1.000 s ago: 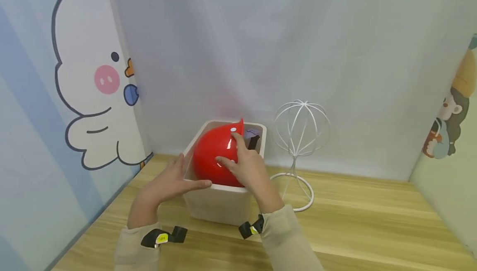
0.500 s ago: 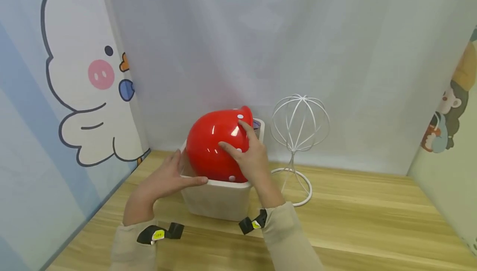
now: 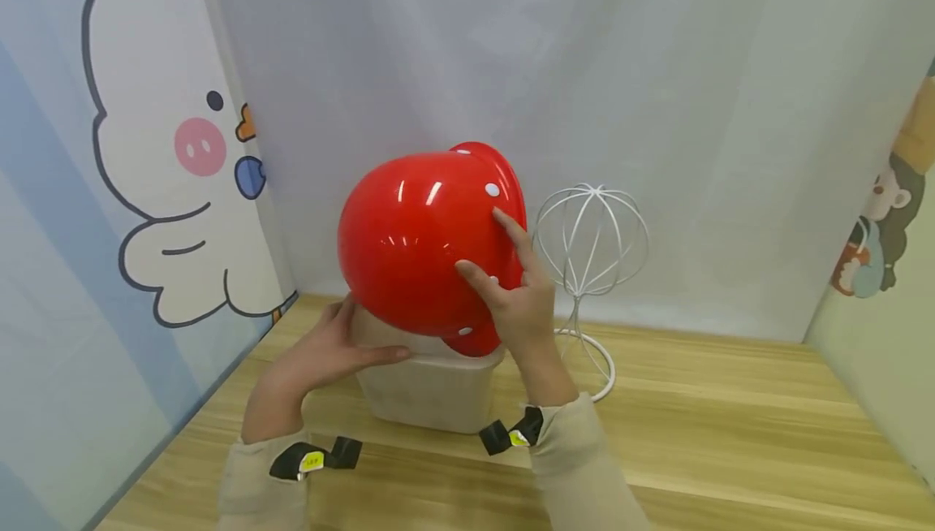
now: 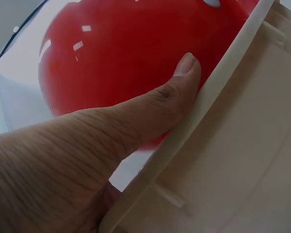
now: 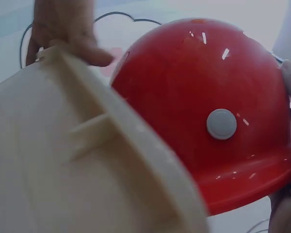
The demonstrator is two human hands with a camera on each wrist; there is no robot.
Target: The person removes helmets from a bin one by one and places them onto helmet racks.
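Observation:
A glossy red hard hat [image 3: 409, 247] with white studs is tipped on its side, mostly above the off-white plastic bin [image 3: 431, 397]. My right hand [image 3: 524, 308] holds it near the brim, with thumb and forefinger on the shell; the other fingers are hidden in the head view. With my left hand [image 3: 321, 352] I hold the bin at its near left corner. The left thumb lies along the front rim in the left wrist view, close to the red shell [image 4: 126, 58]. Most of the bin's inside is hidden by the hat.
To the right of the bin stands a white wire rack [image 3: 577, 304] with a globe-shaped top and a ring base. The wooden tabletop [image 3: 701, 425] stretches right and forward. A pale curtain [image 3: 657, 92] hangs close behind, and a cartoon-printed wall [image 3: 164, 149] borders the left.
My right hand has lifted the hard hat up out of the bin, the brim tilting up and rightward. My left hand has stayed on the bin's corner.

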